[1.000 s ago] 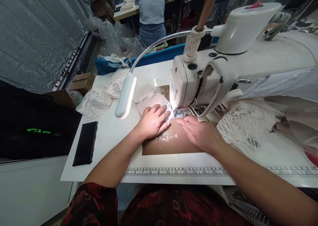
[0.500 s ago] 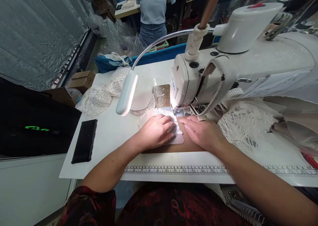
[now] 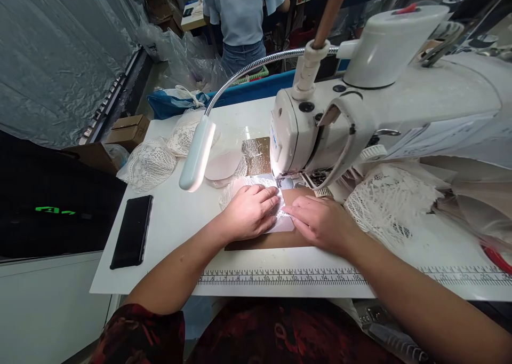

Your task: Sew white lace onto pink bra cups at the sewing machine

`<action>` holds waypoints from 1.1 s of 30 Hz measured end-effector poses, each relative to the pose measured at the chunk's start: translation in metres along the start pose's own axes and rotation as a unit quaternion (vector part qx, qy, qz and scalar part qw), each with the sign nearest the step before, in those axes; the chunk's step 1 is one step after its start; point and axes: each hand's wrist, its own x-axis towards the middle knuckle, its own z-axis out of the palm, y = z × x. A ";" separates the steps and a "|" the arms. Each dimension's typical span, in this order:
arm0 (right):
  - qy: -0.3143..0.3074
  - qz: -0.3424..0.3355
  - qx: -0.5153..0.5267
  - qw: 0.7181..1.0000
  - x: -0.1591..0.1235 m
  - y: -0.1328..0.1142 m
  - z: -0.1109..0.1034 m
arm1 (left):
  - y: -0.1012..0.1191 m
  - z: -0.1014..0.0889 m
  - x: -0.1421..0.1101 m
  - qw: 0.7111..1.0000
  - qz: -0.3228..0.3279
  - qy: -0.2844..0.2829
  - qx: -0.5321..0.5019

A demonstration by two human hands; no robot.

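Note:
Under the needle end of a white sewing machine (image 3: 286, 134) lies a piece of white lace (image 3: 259, 181), brightly lit. My left hand (image 3: 252, 212) rests flat on the lace, its fingers stretched toward the needle and partly covering the fabric. To the right of it, my right hand (image 3: 318, 220) lies low with its index finger reaching to the lace's right edge; its lower fingers are partly hidden. Both hands are over a brown sheet (image 3: 256, 241) on the machine table. The presser foot is hard to make out.
A lamp (image 3: 198, 153) on a bendable neck hangs left of the machine. Lace cups (image 3: 150, 164) and a black phone (image 3: 132, 231) lie leftward, a lace heap (image 3: 388, 198) rightward. A printed ruler (image 3: 280, 277) runs along the front edge. Beyond stands another person (image 3: 240, 12).
My right hand has shifted left and toward me, its index fingertip now at the lace edge. My left hand stays flat on the lace. The whole view has shifted slightly.

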 end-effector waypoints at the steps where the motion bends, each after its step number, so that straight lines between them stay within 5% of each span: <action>1: 0.002 0.004 -0.003 1.000 0.000 0.000 0.000 | -0.001 0.000 0.001 1.000 -0.001 0.001 0.002; 15: 0.019 -0.014 -0.025 0.999 -0.002 -0.001 0.002 | -0.008 0.006 0.003 0.998 0.025 0.041 0.050; 33: -0.029 0.071 -0.018 0.997 0.011 -0.004 0.007 | -0.022 0.014 0.012 0.994 -0.037 0.076 0.067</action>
